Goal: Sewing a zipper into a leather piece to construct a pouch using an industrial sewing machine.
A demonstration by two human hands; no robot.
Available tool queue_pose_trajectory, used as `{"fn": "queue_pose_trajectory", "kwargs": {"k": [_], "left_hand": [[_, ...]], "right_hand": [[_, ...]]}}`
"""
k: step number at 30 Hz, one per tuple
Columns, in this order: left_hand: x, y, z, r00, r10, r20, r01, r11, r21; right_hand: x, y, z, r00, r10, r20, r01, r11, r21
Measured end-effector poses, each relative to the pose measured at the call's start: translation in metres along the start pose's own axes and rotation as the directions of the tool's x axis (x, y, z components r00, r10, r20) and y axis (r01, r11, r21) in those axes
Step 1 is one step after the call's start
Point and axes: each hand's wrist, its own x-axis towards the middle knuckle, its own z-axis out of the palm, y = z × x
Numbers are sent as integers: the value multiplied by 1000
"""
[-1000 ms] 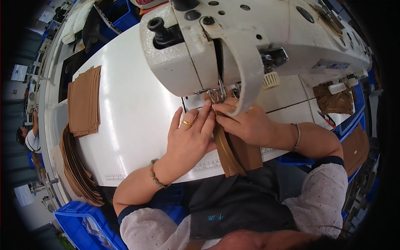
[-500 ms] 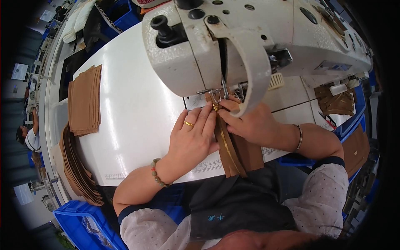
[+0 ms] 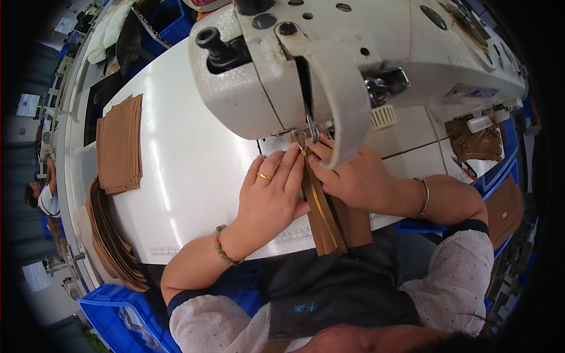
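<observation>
Fingers (image 3: 288, 170) of the left hand (image 3: 265, 191) are laid nearly straight on the left edge of the zipper strip (image 3: 319, 206), index tip right by the presser foot (image 3: 299, 140). Fingers of the right hand (image 3: 359, 176) are bent over the strip's right side; tips are partly hidden by the curved white guard (image 3: 352, 112), so a pinch can't be confirmed. Strip's top end is set at the foot, gold teeth up; bottom end is hung past the table's near edge, next to a brown panel (image 3: 353, 223). Open room: wide white tabletop (image 3: 188, 176) left of the left hand, bounded by a flat brown stack (image 3: 119, 144) and a curved stack (image 3: 112, 238) draped over the left edge. Right side is tighter: right hand is boxed in by the guard, with brown pieces (image 3: 477, 144) and red-handled snips (image 3: 466, 169) placed farther right. Overhead is blocked by the machine head (image 3: 235, 97).
</observation>
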Motion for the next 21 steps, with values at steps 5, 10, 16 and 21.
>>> {"fn": "queue_pose_trajectory", "kwargs": {"k": [5,10,16,21], "left_hand": [[2,-2,-2,1000,-4,-4,4,999,33],[5,-5,-4,999,-24,26,23,999,40],[5,-7,-4,999,-23,38,22,999,23],[7,-7,-1,999,-34,18,34,999,-6]], "right_hand": [[0,-2,0,997,44,56,-45,999,27],[1,-2,0,995,70,73,-73,996,41],[1,-2,-2,993,72,95,-73,997,4],[2,-2,-4,992,78,103,-80,997,6]]}}
